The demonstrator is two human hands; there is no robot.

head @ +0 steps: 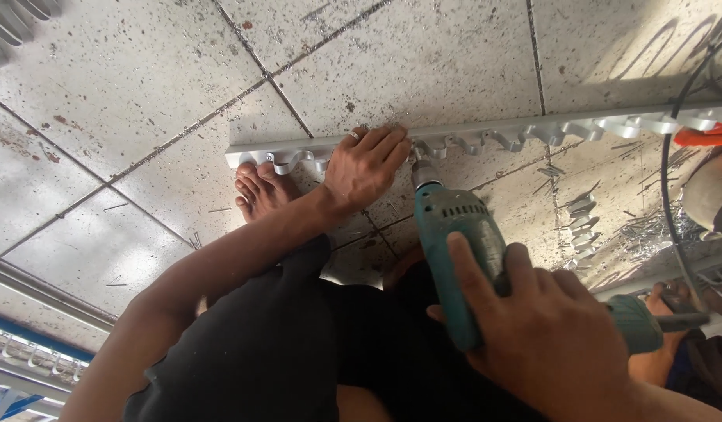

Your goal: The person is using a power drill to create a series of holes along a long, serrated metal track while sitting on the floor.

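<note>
Head view, left hand (366, 166) pinning aluminium rail (486, 134) (floor-laid), right hand (547, 328) gripping drill (454, 242)

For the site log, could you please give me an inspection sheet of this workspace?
Surface: speckled tiled floor, stained, dark grout lines.
Job's things: aluminium rail with hook cut-outs lying on floor; teal electric drill, bit at the rail.
Clutter: metal offcuts and shavings beside the rail.
Grippers: left hand presses the rail; right hand grips the drill.
Cables: black cable at right.
Surroundings: bare foot on rail end; more rails lower left.
</note>
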